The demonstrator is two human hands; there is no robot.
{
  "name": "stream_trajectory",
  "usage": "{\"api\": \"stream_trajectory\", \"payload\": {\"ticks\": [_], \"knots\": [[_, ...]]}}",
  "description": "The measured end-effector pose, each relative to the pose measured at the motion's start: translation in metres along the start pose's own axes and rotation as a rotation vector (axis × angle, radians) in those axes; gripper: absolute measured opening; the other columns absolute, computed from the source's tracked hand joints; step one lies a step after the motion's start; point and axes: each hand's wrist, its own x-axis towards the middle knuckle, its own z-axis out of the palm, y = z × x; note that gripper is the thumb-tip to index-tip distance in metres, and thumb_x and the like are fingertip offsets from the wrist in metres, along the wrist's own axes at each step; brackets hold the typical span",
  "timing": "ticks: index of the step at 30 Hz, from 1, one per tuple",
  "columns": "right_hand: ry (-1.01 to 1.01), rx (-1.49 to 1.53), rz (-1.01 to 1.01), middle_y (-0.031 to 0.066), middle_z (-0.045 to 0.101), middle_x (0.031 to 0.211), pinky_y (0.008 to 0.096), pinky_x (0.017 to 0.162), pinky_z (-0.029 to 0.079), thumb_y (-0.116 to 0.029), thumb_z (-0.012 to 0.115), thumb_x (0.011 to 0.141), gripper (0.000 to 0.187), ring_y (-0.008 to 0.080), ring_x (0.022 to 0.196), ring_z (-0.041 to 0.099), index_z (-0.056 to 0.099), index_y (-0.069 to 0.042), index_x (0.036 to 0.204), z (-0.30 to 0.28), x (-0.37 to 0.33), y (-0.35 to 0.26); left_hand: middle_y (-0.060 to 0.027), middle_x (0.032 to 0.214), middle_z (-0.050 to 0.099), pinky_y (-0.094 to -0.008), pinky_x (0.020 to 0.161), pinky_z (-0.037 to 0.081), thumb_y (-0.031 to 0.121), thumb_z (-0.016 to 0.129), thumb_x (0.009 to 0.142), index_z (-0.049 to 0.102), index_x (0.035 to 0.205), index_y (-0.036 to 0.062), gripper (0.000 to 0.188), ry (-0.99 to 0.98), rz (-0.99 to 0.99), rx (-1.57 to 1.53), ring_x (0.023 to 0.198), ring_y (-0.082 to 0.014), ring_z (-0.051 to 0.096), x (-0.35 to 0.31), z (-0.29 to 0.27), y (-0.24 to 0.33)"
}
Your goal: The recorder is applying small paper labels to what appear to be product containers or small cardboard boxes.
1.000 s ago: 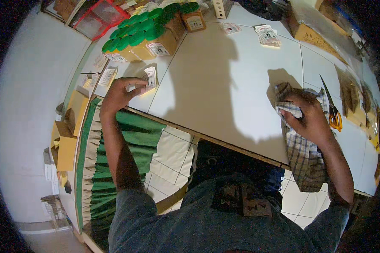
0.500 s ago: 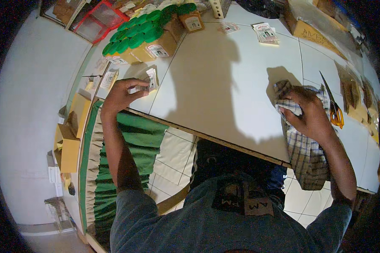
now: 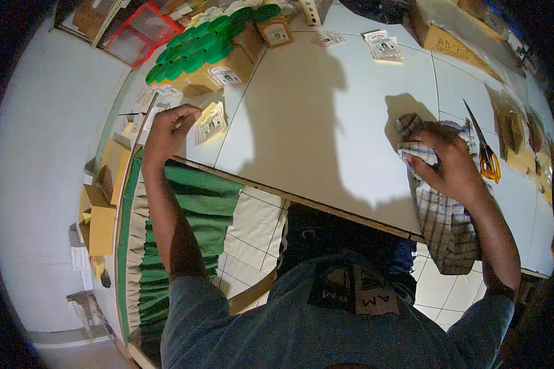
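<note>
At the table's left side my left hand (image 3: 173,130) is closed, with its fingers curled together. What lies between its fingertips, if anything, is hidden. Right beside those fingertips is a small spread pile of printed labels (image 3: 211,125), each with a dark picture. On the right, my right hand (image 3: 447,158) is closed around a bunched checked cloth (image 3: 447,229), which hangs over the table's front edge. Scissors (image 3: 487,157) with orange handles lie just right of that hand, points toward the far side.
Jars with green lids (image 3: 194,55) stand in rows at the far left, near a red-framed box (image 3: 143,34). More labels (image 3: 383,47) lie at the back. A cardboard box (image 3: 461,50) and packed bags (image 3: 516,138) line the right side.
My left hand has shifted slightly left, off the label pile, which now shows more fully and looks spread nearer the front. My right hand stays on the cloth.
</note>
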Motion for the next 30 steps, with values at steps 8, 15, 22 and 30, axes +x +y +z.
{"api": "stream_trajectory", "payload": {"ticks": [8,15,22,30], "knots": [[0.112,0.016,-0.037,0.0197,0.065,0.101,0.0435,0.083,0.050,-0.016,0.070,0.082,0.029,0.0388,0.095,0.063,0.061,-0.002,0.106,0.003,-0.001,0.017,-0.0158,0.104,0.069,-0.0347,0.081,0.054,0.007,0.065,0.085,0.067,0.107,0.0037,0.023,0.406,0.426,0.267,0.092,-0.0307,0.068,0.001,0.049,0.107],[0.241,0.308,0.052,0.0158,0.067,0.086,0.0345,0.066,0.051,-0.014,0.070,0.084,0.021,0.0248,0.072,0.065,0.062,0.000,0.099,-0.006,0.012,0.002,-0.0114,0.106,0.066,-0.0407,0.085,0.051,0.017,0.062,0.087,0.065,0.104,0.0080,0.019,-0.128,0.671,0.040,0.097,-0.0295,0.064,-0.033,0.154,0.173],[-0.009,0.005,-0.277,0.0176,0.060,0.109,0.0441,0.088,0.051,-0.019,0.071,0.077,0.037,0.0377,0.101,0.060,0.060,-0.004,0.109,0.014,0.018,-0.045,-0.0074,0.114,0.065,-0.0428,0.094,0.044,0.022,0.070,0.083,0.066,0.114,0.0099,0.033,-0.091,0.761,0.146,0.113,-0.0299,0.059,-0.041,0.154,0.174],[0.049,-0.089,-0.216,0.0191,0.063,0.099,0.0457,0.091,0.049,-0.016,0.065,0.074,0.032,0.0365,0.098,0.061,0.065,-0.006,0.105,0.039,0.057,-0.022,-0.0063,0.126,0.062,-0.0443,0.103,0.038,0.021,0.066,0.087,0.064,0.120,0.0097,0.034,-0.132,0.639,0.017,0.122,-0.0228,0.054,-0.044,0.160,0.164]]}}
